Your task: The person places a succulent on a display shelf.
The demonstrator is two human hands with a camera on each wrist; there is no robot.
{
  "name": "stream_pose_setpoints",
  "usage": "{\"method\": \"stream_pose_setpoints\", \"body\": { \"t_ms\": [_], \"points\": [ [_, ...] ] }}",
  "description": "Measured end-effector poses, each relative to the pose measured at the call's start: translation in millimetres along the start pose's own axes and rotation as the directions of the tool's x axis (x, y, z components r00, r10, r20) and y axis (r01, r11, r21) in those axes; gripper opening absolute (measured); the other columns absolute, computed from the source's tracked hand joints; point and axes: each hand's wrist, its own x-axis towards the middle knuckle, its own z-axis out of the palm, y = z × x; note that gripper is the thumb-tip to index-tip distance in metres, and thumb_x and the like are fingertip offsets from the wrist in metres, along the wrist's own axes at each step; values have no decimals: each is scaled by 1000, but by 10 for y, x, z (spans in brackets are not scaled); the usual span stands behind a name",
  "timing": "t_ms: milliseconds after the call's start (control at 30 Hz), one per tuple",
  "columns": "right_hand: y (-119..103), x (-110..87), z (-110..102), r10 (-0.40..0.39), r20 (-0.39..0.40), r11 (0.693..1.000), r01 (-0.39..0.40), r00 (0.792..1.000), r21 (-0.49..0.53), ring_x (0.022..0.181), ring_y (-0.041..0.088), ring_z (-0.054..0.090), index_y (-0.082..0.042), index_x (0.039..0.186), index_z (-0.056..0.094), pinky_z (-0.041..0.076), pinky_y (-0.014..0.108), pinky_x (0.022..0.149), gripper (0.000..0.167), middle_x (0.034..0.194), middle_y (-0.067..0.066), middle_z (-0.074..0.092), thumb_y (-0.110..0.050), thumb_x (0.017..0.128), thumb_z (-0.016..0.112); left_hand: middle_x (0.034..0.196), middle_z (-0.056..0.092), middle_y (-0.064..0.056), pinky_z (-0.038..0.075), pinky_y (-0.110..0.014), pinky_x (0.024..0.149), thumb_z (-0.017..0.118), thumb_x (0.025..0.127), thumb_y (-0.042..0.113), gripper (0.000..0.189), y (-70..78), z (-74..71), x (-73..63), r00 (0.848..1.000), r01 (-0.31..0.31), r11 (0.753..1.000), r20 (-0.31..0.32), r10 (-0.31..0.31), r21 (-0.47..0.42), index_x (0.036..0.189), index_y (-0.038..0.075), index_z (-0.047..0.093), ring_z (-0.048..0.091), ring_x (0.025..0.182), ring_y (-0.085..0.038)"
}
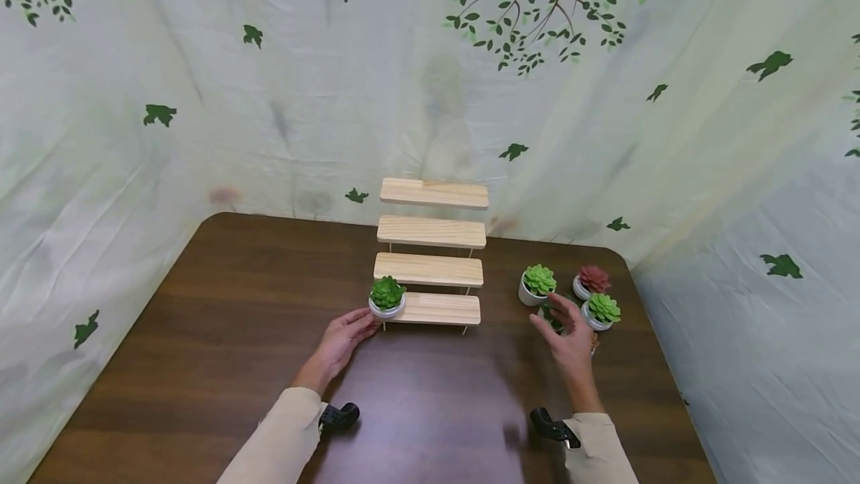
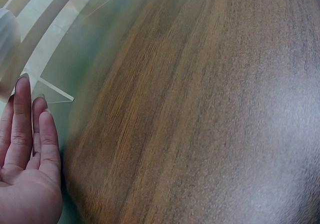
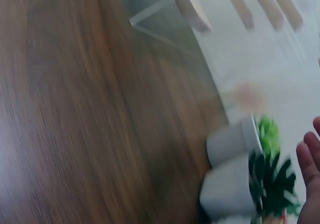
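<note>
A small potted succulent with dark green leaves stands at the left end of the lowest step of a wooden tiered stand. The fingers of my left hand reach out almost straight to the left side of its white pot; in the left wrist view they point up beside the stand's clear support. To the right, my right hand hovers with parted fingers over a dark-leaved potted plant, mostly hidden in the head view. Nothing shows between that hand's fingers.
Around the right hand stand a light green succulent, a red one and another light green one, all in white pots. The brown table backs onto a leaf-printed curtain.
</note>
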Motion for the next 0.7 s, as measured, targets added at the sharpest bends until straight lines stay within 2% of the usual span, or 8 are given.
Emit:
{"method": "stream_pose_setpoints", "body": {
  "t_ms": [167, 267, 400, 500, 567, 700],
  "points": [
    [105, -17, -213, -9, -55, 998, 6, 998, -55, 112, 29, 51, 6, 128, 55, 43, 31, 90, 53, 129, 24, 54, 5, 79, 75, 91, 67, 2, 51, -21, 85, 48, 99, 0, 43, -14, -4, 3, 1000, 2, 1000, 1, -2, 2, 133, -22, 36, 63, 86, -5],
    [188, -26, -311, 10, -121, 996, -20, 993, -82, 111, 23, 51, 4, 129, 56, 45, 27, 87, 54, 129, 21, 56, 2, 79, 76, 91, 67, 3, 51, -22, 85, 47, 99, 0, 42, -13, -2, 6, 1000, 4, 1000, -2, -4, -1, 133, -22, 35, 63, 86, -5],
    [408, -26, -428, 53, -184, 996, -66, 981, -63, 115, 15, 50, 1, 130, 56, 42, 36, 95, 57, 131, 17, 55, 0, 78, 78, 93, 67, 2, 51, -22, 85, 48, 99, 0, 43, -14, -4, 11, 1000, 11, 1000, -5, -11, 0, 134, -22, 35, 63, 86, -4],
    [603, -29, -496, 72, -218, 993, -90, 973, -72, 121, 20, 47, -1, 132, 55, 35, 43, 101, 60, 132, 16, 54, -2, 77, 79, 93, 67, 2, 51, -22, 86, 48, 98, 0, 43, -11, -10, 3, 1000, 8, 1000, -8, -8, -3, 133, -22, 35, 63, 86, -4],
    [700, -43, -531, 78, -254, 990, -104, 964, -91, 121, 20, 46, -2, 132, 55, 33, 39, 101, 60, 131, 16, 55, -5, 77, 80, 93, 67, 2, 51, -22, 86, 48, 98, 0, 43, -7, -13, -1, 1000, 6, 1000, -4, -6, -6, 133, -22, 36, 63, 87, -5],
    [811, -97, -590, 95, -291, 984, -133, 952, -115, 117, 17, 47, -4, 134, 53, 33, 27, 93, 63, 131, 15, 55, -10, 78, 81, 91, 67, 3, 51, -22, 85, 49, 98, 0, 41, -11, -12, -8, 1000, -3, 1000, 0, 3, -11, 132, -22, 38, 63, 88, -6]
  ]
}}
